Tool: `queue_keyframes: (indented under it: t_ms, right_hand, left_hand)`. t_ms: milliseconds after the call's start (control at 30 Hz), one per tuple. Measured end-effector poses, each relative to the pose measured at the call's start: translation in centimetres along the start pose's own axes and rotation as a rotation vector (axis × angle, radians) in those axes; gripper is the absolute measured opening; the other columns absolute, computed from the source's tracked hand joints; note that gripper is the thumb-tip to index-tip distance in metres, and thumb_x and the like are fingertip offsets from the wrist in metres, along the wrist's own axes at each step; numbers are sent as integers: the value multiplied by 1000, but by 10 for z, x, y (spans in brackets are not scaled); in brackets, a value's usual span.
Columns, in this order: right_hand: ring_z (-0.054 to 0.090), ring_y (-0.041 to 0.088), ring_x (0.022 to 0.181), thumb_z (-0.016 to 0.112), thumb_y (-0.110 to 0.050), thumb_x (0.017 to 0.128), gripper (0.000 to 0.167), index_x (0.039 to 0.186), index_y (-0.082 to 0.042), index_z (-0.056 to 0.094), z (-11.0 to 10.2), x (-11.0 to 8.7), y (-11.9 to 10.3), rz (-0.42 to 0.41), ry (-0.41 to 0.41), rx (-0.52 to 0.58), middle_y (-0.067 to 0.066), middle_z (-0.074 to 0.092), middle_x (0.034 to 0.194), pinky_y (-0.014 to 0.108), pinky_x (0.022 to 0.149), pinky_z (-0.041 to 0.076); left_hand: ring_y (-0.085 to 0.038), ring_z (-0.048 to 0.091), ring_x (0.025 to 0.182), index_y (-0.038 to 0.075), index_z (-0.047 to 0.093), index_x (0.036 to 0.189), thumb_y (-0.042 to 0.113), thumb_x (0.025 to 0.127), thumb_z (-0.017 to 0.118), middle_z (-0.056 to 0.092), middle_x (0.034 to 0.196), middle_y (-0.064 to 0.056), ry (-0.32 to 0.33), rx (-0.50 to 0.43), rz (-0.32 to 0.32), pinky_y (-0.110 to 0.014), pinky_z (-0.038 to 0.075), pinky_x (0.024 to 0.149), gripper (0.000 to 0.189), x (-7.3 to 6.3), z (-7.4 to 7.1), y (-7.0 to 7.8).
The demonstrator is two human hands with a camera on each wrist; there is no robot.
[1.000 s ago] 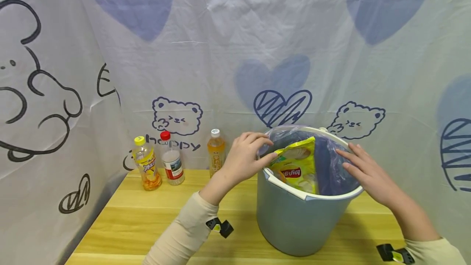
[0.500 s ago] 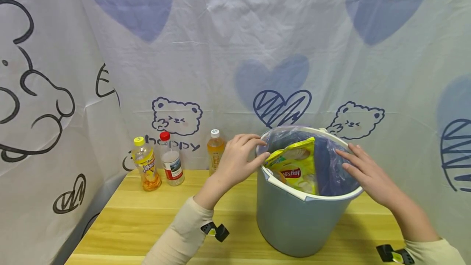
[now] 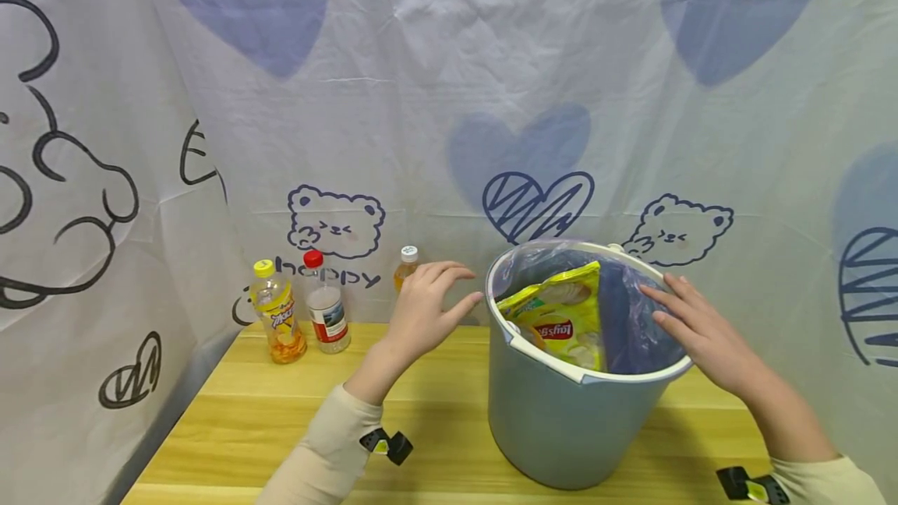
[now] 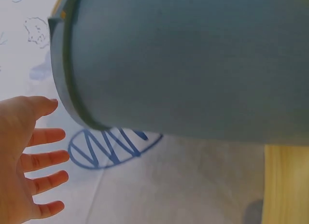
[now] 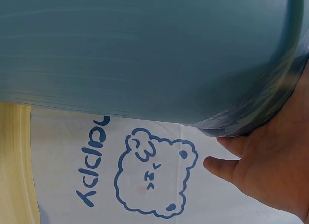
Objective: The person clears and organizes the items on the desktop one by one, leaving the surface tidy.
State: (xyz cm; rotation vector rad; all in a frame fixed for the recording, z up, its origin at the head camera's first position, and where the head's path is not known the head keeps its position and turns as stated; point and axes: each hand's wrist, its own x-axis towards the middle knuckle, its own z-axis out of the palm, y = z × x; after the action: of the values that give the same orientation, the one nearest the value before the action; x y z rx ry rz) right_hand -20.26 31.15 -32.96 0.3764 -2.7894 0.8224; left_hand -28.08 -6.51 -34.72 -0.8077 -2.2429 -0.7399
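Observation:
A grey-blue bin (image 3: 568, 427) with a white rim stands on the wooden table, lined with a clear purplish plastic bag (image 3: 627, 318). Inside it leans a yellow Lay's chip bag (image 3: 561, 314), its top edge near rim height. My left hand (image 3: 423, 314) hovers left of the bin, fingers spread and holding nothing; the left wrist view shows it apart from the bin wall (image 4: 183, 64). On the bin's right side, my right hand (image 3: 712, 337) rests at the rim with relaxed fingers reaching over the liner. Part of this hand is hidden behind the rim in the right wrist view.
At the back left stand a yellow-capped bottle (image 3: 281, 318) with orange drink and a red-capped bottle (image 3: 327, 314). A white-capped bottle (image 3: 407, 263) is partly covered by my left hand. A printed cloth (image 3: 421, 100) hangs behind the table (image 3: 231, 427).
My left hand has left the bin's left rim and moved leftward, now overlapping the white-capped bottle in the head view. The right hand and the bin have stayed in place.

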Motion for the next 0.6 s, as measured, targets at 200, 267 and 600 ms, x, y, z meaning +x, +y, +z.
queue_keyframes:
  t_ms: [200, 267, 600]
  right_hand:
    - [-5, 48, 149, 37, -33, 104, 52, 149, -8, 38, 0, 0, 0, 0, 4, 2, 27, 9, 161, 78, 105, 4]
    - [-5, 48, 149, 37, -33, 104, 52, 149, -7, 38, 0, 0, 0, 1, 6, 3, 27, 9, 161, 78, 105, 4]
    - [-5, 48, 149, 37, -33, 104, 52, 149, -7, 38, 1, -1, 0, -5, 4, 3, 27, 8, 161, 79, 105, 4]
  left_hand:
    - [-26, 58, 115, 19, 68, 114, 39, 90, 67, 67, 119, -1, -38, 62, -50, -51, 44, 98, 31, -9, 2, -18]
    - [-26, 57, 116, 18, 68, 115, 40, 90, 67, 67, 120, -2, -43, 86, -61, -52, 43, 98, 33, -12, 3, -24]
    - [-29, 57, 114, 16, 66, 118, 41, 90, 68, 66, 121, -5, -45, 210, -115, -54, 43, 97, 38, -26, 12, -56]
